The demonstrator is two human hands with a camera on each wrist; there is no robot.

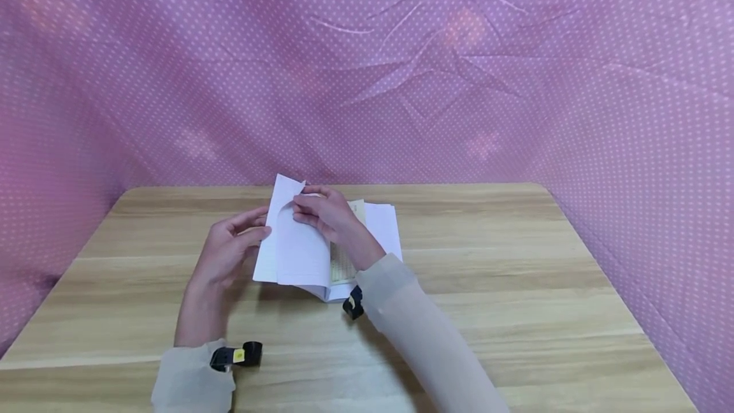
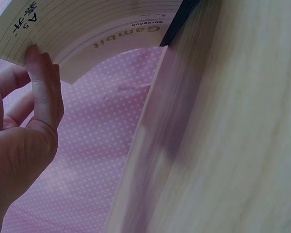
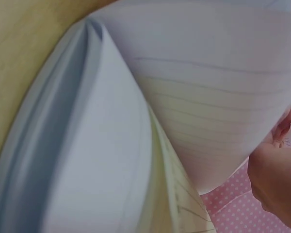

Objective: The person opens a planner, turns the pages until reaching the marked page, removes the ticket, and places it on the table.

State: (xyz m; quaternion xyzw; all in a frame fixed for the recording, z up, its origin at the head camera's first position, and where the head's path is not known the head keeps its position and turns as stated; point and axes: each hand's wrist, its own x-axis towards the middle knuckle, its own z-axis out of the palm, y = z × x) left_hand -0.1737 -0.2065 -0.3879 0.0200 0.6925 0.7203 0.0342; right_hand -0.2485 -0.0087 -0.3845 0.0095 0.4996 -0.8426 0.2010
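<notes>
An open notebook [image 1: 304, 247] with ruled white pages stands partly lifted from the table. My left hand [image 1: 226, 247] holds the left edge of its raised pages, thumb in front and fingers behind. At the top of a curling page, my right hand [image 1: 332, 215] pinches the paper. A yellowish printed sheet [image 1: 343, 266] lies between the pages, partly covered by my right hand and wrist. The left wrist view shows a curved cover or sheet [image 2: 121, 36] lettered "Gambit" and "A5", with my left fingers at its edge. Bent white pages [image 3: 106, 145] fill much of the right wrist view.
The notebook is on a wood-grain table [image 1: 516, 298]. Pink polka-dot cloth [image 1: 367, 81] surrounds its back and sides. Black wrist cameras are strapped over both beige sleeves [image 1: 424, 324].
</notes>
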